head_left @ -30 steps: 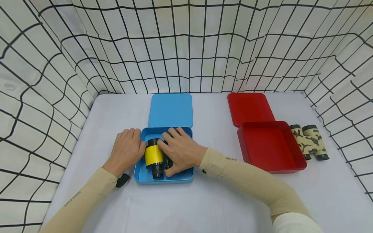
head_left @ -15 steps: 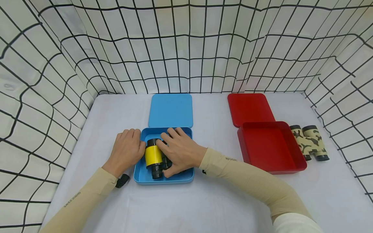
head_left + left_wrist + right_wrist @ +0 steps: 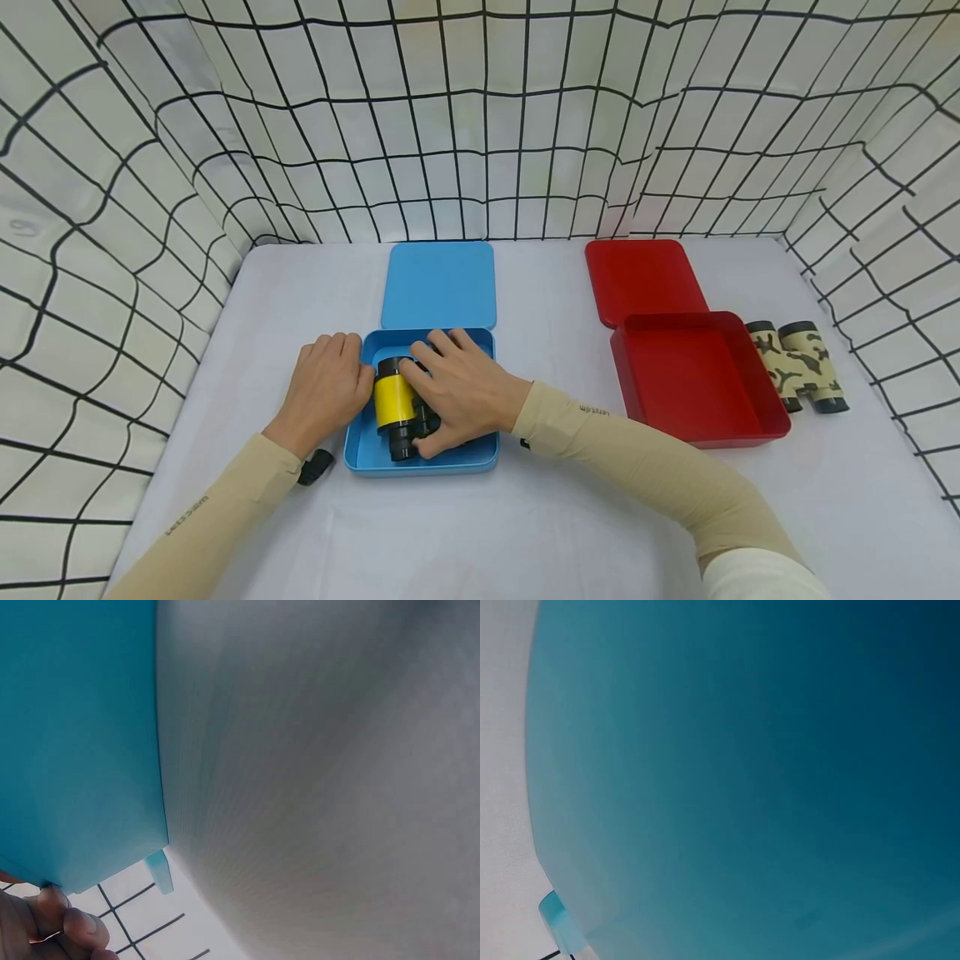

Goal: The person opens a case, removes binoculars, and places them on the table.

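Observation:
A pair of yellow-and-black binoculars lies in the blue box, along its left side. My right hand is over the binoculars, fingers spread, and grips their right barrel, which it mostly hides. Its thumb lies at the near end. At the box's left wall my left hand holds the rim, thumb on the inner side. The left wrist view shows curled fingertips at the edge of the blue wall. Blue box wall fills most of the right wrist view.
The box's blue lid lies folded back behind it. To the right stands an open red box with its red lid laid back. Camouflage binoculars rest beside it. Black netting surrounds the white table.
My right hand and the yellow-and-black binoculars have shifted very slightly to the left inside the blue box. My left hand keeps its hold on the rim.

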Demonstrator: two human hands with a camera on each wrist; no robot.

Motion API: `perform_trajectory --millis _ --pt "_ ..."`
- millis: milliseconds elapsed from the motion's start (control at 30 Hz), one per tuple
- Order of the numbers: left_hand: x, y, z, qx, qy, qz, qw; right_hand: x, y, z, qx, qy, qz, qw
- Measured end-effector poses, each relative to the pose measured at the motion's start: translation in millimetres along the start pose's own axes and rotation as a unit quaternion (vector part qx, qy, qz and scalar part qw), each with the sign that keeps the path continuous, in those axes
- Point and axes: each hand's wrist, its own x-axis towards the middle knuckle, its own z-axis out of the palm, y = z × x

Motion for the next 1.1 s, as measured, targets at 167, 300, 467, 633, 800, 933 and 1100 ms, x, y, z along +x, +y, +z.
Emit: perform_trajectory --millis 167,300,467,633,800,933,1100 --pt "0.1 0.4 -0.2 0.0 -0.001 0.0 1.0 -0.3 -0.3 -1.2 0.0 0.006 0.0 1.0" --pt "0.0 0.8 -0.4 0.0 -0.004 -0.002 1.0 -0.3 -0.7 -1.2 -0.003 0.015 -0.001 1.0" --pt "-0.3 1.0 0.0 0.002 0.005 0.003 1.0 -0.6 -0.8 0.2 -0.005 0.026 -0.004 1.0" --pt "0.0 1.2 0.8 0.003 0.016 0.008 0.9998 -2.4 0.2 1.0 -0.002 0.025 -0.002 1.0" --pt "0.1 1.5 1.0 0.002 0.024 0.012 0.9996 -3.7 2.1 1.6 0.0 0.027 -0.001 1.0" --pt "0.0 1.2 1.1 0.002 0.029 0.013 0.9995 -4.3 4.0 0.0 0.0 0.036 -0.002 0.999" --pt "-0.2 0.4 1.3 0.0 0.025 0.01 0.9996 -4.6 5.7 -2.6 0.001 0.042 -0.003 0.999"
